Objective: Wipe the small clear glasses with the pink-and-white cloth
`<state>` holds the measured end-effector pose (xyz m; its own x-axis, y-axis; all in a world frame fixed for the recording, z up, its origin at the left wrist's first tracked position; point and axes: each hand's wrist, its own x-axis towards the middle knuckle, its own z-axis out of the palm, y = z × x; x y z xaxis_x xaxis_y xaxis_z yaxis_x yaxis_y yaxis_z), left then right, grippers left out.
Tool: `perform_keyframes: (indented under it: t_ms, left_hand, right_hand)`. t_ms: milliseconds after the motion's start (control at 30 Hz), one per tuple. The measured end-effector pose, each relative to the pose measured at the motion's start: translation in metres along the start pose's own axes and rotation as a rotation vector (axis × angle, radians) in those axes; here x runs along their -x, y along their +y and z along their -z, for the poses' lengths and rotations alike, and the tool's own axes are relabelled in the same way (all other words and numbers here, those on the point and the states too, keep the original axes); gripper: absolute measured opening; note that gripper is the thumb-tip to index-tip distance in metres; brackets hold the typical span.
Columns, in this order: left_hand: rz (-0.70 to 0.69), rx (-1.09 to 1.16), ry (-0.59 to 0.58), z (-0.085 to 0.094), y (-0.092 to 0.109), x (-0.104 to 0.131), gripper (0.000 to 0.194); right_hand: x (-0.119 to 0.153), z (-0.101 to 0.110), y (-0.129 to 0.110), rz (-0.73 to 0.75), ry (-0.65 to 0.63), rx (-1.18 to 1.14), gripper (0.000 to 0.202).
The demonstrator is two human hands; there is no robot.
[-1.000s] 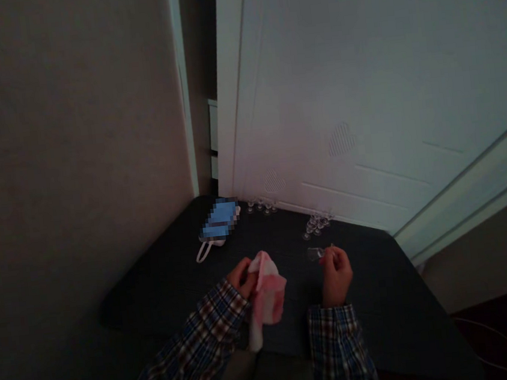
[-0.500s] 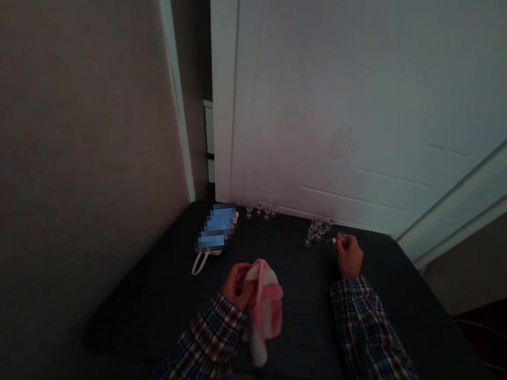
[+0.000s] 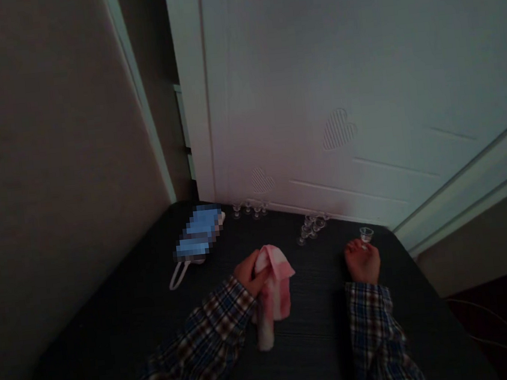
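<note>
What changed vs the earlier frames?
Right hand moved right with the small stemmed glass, away from the right glass cluster. The glass went from lying sideways to upright; release unclear. Left hand still holds the pink-and-white cloth; both clusters stayed.

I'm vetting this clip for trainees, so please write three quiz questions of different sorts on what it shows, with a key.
1. True or false: the left hand holds the pink-and-white cloth.
2. Fill in: the small clear glass nearest the right hand has its rim facing ____.
3. The device with a loop strap lies: A) between the two groups of glasses; B) right of both; C) left of both.
Key: 1 true; 2 up; 3 C.
</note>
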<state>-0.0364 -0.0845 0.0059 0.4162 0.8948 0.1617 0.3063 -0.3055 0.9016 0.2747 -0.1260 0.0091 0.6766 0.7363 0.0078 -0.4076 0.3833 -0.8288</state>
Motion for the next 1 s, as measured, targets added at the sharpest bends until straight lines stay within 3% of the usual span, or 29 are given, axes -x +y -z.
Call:
perform_keyframes:
  t_ms: [100, 233, 300, 400, 467, 600, 833, 1000]
  left_hand:
    - [-0.165, -0.112, -0.110, -0.004, 0.002, -0.017, 0.026]
    - [-0.309, -0.190, -0.147, -0.010, 0.004, -0.032, 0.022]
    - [-0.258, -0.131, -0.158, -0.015, 0.002, -0.037, 0.019]
    - [-0.063, 0.056, -0.123, -0.021, 0.000, -0.040, 0.013]
    - [0.017, 0.147, -0.082, -0.023, 0.000, -0.041, 0.023]
    - [-0.043, 0.122, -0.062, -0.024, 0.002, -0.035, 0.033]
    - [-0.062, 0.139, -0.067, -0.028, 0.000, -0.023, 0.024]
    - [-0.035, 0.146, -0.056, -0.021, 0.007, -0.022, 0.016]
  right_hand:
    - [0.004, 0.003, -0.001, -0.152, -0.119, -0.236, 0.018]
    - [0.007, 0.002, -0.001, -0.220, -0.136, -0.282, 0.026]
    - [0.006, 0.001, -0.001, -0.184, -0.116, -0.286, 0.021]
    - [0.005, -0.001, -0.002, -0.135, -0.049, -0.294, 0.011]
    - [0.004, -0.003, -0.002, -0.137, -0.016, -0.302, 0.006]
    - [0.006, -0.009, -0.002, -0.163, 0.024, -0.321, 0.006]
    - [0.018, -0.017, -0.001, -0.319, -0.103, -0.362, 0.024]
    - [0.018, -0.014, -0.002, -0.389, -0.075, -0.368, 0.031]
